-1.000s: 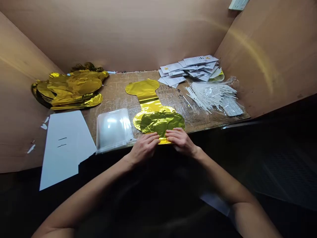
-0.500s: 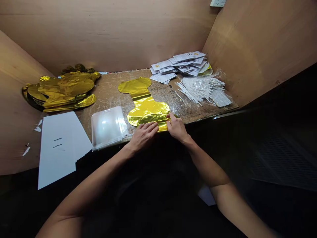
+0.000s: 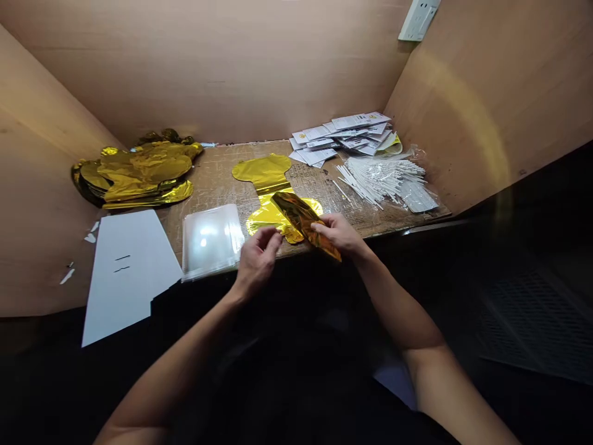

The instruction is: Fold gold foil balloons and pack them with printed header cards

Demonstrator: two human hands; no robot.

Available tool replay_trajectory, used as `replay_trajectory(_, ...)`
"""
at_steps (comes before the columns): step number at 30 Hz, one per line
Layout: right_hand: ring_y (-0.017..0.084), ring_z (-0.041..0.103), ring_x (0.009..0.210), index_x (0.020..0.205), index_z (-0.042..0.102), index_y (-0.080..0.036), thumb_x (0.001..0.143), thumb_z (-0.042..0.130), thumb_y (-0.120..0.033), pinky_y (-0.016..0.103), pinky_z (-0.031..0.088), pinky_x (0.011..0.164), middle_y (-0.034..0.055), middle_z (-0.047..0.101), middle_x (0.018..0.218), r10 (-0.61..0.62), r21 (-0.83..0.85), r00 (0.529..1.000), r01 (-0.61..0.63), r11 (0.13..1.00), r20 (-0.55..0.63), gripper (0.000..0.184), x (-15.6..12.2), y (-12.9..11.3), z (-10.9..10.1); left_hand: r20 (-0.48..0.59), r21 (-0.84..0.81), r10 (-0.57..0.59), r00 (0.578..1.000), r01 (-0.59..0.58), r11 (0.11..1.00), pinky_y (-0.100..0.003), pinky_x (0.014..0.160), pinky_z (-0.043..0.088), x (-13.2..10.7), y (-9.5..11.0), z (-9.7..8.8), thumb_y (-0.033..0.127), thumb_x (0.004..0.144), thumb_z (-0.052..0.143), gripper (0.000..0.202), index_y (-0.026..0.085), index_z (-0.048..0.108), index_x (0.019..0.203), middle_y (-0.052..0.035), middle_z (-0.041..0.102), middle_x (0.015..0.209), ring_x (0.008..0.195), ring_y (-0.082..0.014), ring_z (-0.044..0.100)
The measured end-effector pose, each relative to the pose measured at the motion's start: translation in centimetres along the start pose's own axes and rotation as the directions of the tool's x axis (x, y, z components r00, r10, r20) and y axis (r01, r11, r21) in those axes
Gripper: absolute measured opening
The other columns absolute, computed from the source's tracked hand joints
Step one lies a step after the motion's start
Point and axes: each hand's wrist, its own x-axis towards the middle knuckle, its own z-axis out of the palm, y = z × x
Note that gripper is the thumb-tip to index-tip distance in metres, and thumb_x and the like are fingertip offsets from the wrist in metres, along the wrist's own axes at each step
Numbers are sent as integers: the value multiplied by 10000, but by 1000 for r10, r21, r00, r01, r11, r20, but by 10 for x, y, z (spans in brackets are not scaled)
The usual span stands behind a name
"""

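Observation:
My right hand [image 3: 341, 233] grips a folded gold foil balloon [image 3: 303, 219], thumb on top, lifted at a slant above the table's front edge. Beneath it, another gold foil balloon [image 3: 266, 173] lies spread flat, with wide rounded ends and a narrow middle. My left hand [image 3: 259, 259] is apart from the folded balloon, with curled fingers and the thumb against them; whatever is between them, if anything, is hidden. Just left of that hand lies a stack of clear plastic bags [image 3: 210, 238].
A pile of gold foil balloons [image 3: 143, 170] sits at the left. White card [image 3: 130, 272] overhangs the front edge. At the right are printed white packets [image 3: 343, 136] and many white sticks [image 3: 384, 176] with clear plastic. Wooden walls enclose the back and sides; a socket [image 3: 419, 20] is high up.
Both hands were pressing the foil at the table's edge. Now the right hand has raised the folded balloon, and the left hand has come off it. The view has shifted slightly.

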Motion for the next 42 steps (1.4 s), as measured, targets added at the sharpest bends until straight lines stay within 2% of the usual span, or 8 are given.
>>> replay_trajectory(4, 172, 614, 701, 889, 743, -174, 899, 739, -525, 284, 496, 651, 32, 711, 824, 97, 326, 995, -100, 940, 27, 351, -48, 3, 44, 259, -336, -219, 941, 301, 892, -379, 873, 624, -45, -7, 12, 562, 867, 826, 489, 163, 756, 1141, -109, 798, 1096, 938, -245, 772)
replay_trajectory(8, 189, 656, 797, 1033, 738, -197, 873, 815, -504, 303, 543, 756, 38, 736, 917, 111, 302, 982, -60, 951, -152, 355, -67, 10, 63, 179, -326, -218, 959, 267, 907, -317, 798, 605, -53, -5, 11, 498, 847, 852, 380, 166, 758, 1005, -68, 799, 950, 843, -206, 747)
replay_trajectory(11, 213, 692, 877, 1135, 726, -207, 844, 846, -502, 328, 558, 819, 51, 759, 993, 109, 441, 990, -139, 887, 91, 431, -63, 16, 60, 199, -286, -213, 957, 264, 921, -297, 726, 579, -49, -2, 3, 431, 858, 823, 305, 192, 755, 1034, -37, 786, 871, 768, -185, 715)
replay_trajectory(16, 141, 576, 655, 775, 686, -195, 791, 782, -325, 264, 489, 654, -3, 656, 739, 175, 576, 982, -181, 797, 67, 162, -53, 17, 67, 123, -87, -135, 983, 146, 985, -297, 694, 560, -47, 0, -9, 273, 849, 681, 144, 187, 770, 776, -32, 730, 765, 717, -172, 658)
replay_trajectory(24, 152, 610, 614, 1268, 628, -244, 831, 821, -537, 248, 500, 563, -12, 700, 816, 221, 533, 939, -333, 778, 265, 560, -52, 9, 69, 156, -138, -55, 986, 76, 988, -352, 866, 647, -57, 5, -14, 301, 779, 854, 570, 243, 632, 1301, -94, 655, 1324, 1004, -215, 751)
replay_trajectory(31, 190, 688, 768, 1017, 749, -203, 859, 805, -400, 301, 560, 716, 32, 755, 898, 100, 434, 974, -181, 883, 201, 258, -61, 0, 72, 173, -213, -271, 947, 305, 928, -240, 605, 528, -69, -4, -27, 296, 829, 787, 183, 171, 722, 946, -21, 711, 772, 660, -147, 657)
replay_trajectory(37, 212, 700, 939, 1078, 803, -187, 922, 686, -308, 306, 551, 816, 64, 784, 1049, -3, 73, 938, -23, 997, 347, 229, -51, -23, 51, 169, 76, 0, 986, -13, 997, -281, 656, 540, -70, -3, -42, 151, 823, 633, 171, 204, 784, 762, -47, 746, 805, 725, -177, 686)
replay_trajectory(42, 176, 634, 705, 933, 796, -196, 967, 716, -399, 271, 508, 639, 35, 724, 786, -27, 4, 859, 29, 1000, 512, 221, -46, -48, 57, 257, 254, 226, 940, -291, 922, -388, 866, 640, -106, 59, -64, 228, 953, 627, 286, 311, 836, 1130, -93, 796, 1137, 975, -243, 771)
